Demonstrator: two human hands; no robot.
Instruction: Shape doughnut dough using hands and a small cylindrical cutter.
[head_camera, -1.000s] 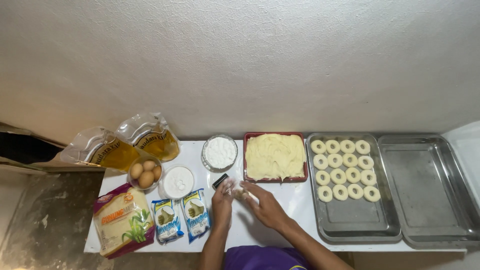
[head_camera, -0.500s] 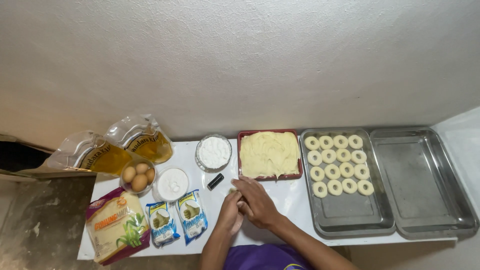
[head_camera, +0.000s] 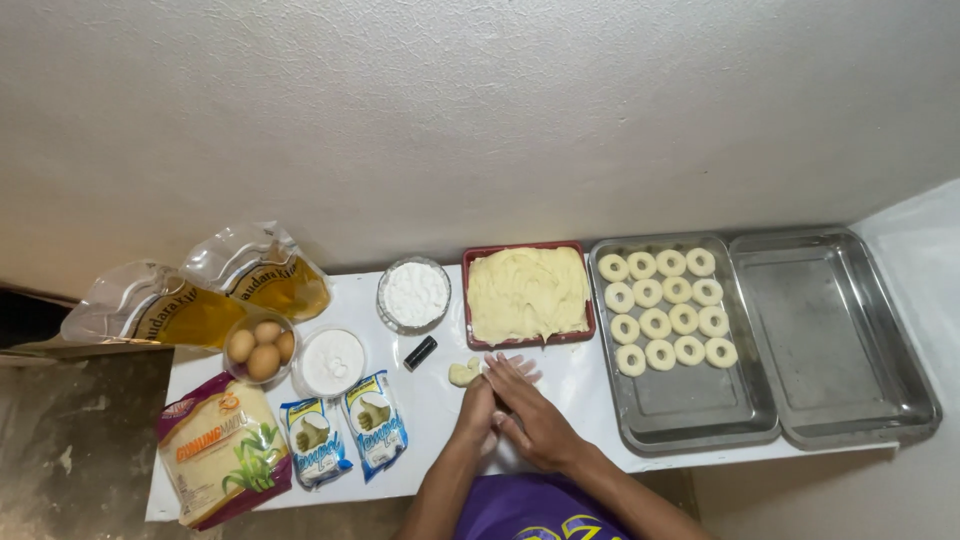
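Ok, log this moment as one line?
left hand and right hand together on table | dough piece at fingertips | dough tray behind | ring tray right

Hands (head_camera: 510, 410) drawn nearer body; dough piece (head_camera: 463, 374) now visible.

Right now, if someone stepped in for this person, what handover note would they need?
Left hand and right hand: pressed together on the white table, holding nothing visible; a small dough piece lies by the left fingers.
Red dish of dough: mostly full, behind the hands.
Done: fifteen dough rings laid in the left metal tray.
Left: that tray's near part and the right metal tray are bare.
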